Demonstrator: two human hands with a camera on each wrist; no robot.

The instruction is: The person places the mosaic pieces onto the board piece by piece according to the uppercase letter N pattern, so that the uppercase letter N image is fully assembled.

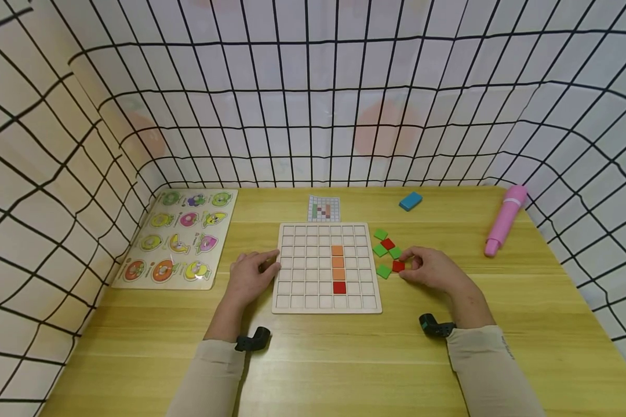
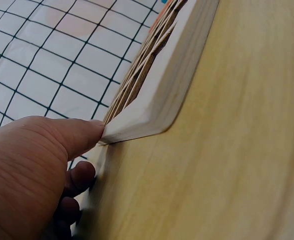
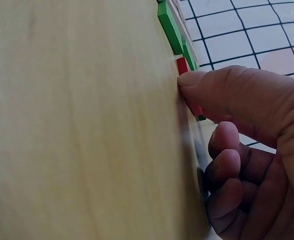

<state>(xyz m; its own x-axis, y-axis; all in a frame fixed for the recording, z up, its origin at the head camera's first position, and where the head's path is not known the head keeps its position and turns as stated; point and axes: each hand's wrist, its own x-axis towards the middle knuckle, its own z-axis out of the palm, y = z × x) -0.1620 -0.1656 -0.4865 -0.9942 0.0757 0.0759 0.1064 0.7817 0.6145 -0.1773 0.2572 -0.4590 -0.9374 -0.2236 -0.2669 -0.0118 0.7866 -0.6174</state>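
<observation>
Two beige sleeves (image 1: pixel 206 379) reached in over a wood-grain table (image 1: pixel 339 365), a small black camera (image 1: pixel 254 339) at each wrist. The right hand (image 1: pixel 438 272) had thumb and forefinger drawn in to about a tile's width on a red tile (image 1: pixel 398 266); the thumb met its edge, but how firmly the forefinger pressed could not be told. The left hand (image 1: pixel 251 278) grasped nothing: its finger and thumb stood apart, tips at the left edge of a board (image 1: pixel 311 263).

The red tile was on the table, right of the board, at the near side of a loose cluster of four green tiles (image 1: pixel 383 271) and another red tile (image 1: pixel 388 244). It looked light, stiff and hard to break, perhaps slick on its flat faces; being thin, it seemed best pinched by opposite edges. The board, likely rigid and light too, seemed best steadied by its rim.

Pale wood with rounded corners, the board was divided into shallow square cells. Three orange tiles (image 1: pixel 338 262) filled a column, with a red square (image 1: pixel 339 287) in the next cell nearer the person. Beyond lay a printed card (image 1: pixel 323 208); farther right, a blue block (image 1: pixel 410 201) and a smooth pink tube (image 1: pixel 505 223); leftward, a flat fruit panel (image 1: pixel 179 284).
</observation>
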